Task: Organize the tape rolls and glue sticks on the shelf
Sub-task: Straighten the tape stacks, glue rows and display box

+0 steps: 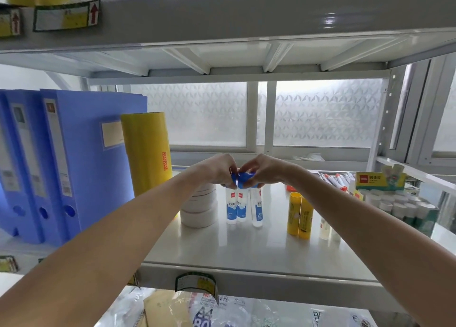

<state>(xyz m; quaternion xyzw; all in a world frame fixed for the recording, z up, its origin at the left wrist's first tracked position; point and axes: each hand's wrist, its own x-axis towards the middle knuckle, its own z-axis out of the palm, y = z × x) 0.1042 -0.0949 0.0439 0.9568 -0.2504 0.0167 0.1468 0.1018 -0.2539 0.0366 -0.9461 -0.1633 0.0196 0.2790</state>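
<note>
Glue bottles, white with blue caps (pixel 243 207), stand touching at frame centre; left hand (pixel 219 170) and right hand (pixel 261 170) pinch their caps, apparently squaring them beside the stacked white tape rolls (pixel 199 207).

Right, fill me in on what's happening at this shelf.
A person is reaching into the middle shelf with both bare hands. The left hand and right hand meet over the blue caps of three upright liquid glue bottles, pinching them together. A stack of white tape rolls stands just left of the bottles, two yellow glue sticks to their right. Blue binders and a tall yellow roll stand farther left.
</note>
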